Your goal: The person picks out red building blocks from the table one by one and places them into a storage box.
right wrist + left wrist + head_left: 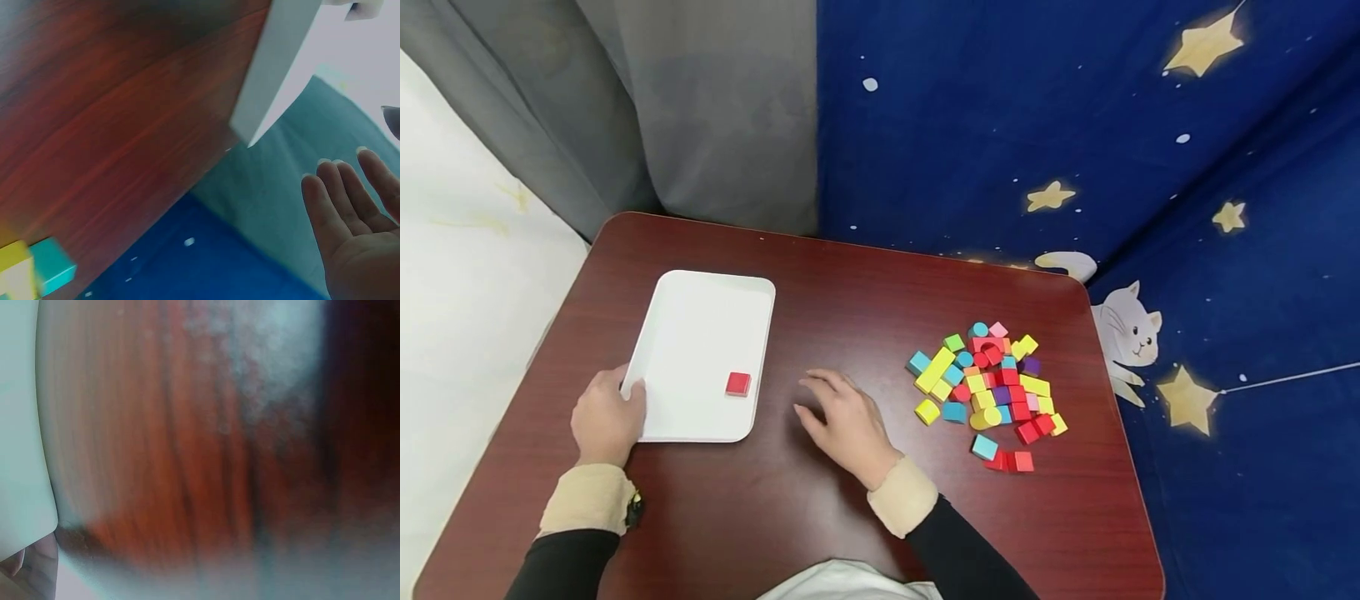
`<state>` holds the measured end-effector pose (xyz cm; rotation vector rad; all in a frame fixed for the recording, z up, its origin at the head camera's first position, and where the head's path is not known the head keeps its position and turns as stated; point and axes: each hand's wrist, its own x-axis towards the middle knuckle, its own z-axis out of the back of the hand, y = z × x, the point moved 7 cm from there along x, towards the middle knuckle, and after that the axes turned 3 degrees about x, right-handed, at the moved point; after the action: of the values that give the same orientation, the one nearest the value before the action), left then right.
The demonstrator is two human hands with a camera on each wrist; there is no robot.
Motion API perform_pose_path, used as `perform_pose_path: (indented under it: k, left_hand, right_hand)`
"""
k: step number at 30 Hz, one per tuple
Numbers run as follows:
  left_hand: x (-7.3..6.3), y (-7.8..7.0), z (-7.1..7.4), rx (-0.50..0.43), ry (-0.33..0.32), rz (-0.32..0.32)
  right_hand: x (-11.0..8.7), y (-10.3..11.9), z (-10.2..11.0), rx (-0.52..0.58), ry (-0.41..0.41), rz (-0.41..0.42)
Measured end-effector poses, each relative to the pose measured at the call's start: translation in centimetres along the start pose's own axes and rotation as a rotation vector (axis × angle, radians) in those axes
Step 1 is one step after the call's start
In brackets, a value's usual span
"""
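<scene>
Between a heap of coloured blocks and the white tray bearing a red block hovers the loosely spread right grip, while the left grip pinches the tray's edge, on a reddish-brown desk before a grey curtain and starry blue curtain.

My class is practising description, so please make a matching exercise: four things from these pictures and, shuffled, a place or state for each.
1. Left hand
2. Right hand
3. Tray
4. Cat

A. On the blue curtain
B. Gripping the tray's edge
C. On the table, bearing one red block
D. Between tray and blocks, holding nothing

Pairs: 1-B, 2-D, 3-C, 4-A
</scene>
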<state>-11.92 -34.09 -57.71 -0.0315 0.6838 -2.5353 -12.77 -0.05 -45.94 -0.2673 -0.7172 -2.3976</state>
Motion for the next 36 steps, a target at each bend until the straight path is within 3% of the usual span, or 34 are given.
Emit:
perform_pose_path:
  k: [9, 19, 27, 36]
  left_hand:
    - [0.0, 0.0, 0.2, -0.006, -0.017, -0.007]
    - [0.0, -0.2, 0.2, -0.008, -0.020, -0.007]
    - [0.0, 0.1, 0.1, -0.019, 0.001, 0.015]
    - [0.0, 0.2, 0.0, -0.023, 0.010, 0.036]
  right_hand:
    - [-4.5, -3.3, 1.4, 0.057, -0.025, -0.127]
    - [-8.5, -6.6, 2.8, 0.050, -0.121, -0.247]
    - [-11.5, -8.8, 2.8, 0.063, -0.094, -0.345]
    - [-15.2, -10.9, 4.6, -0.056, -0.124, -0.453]
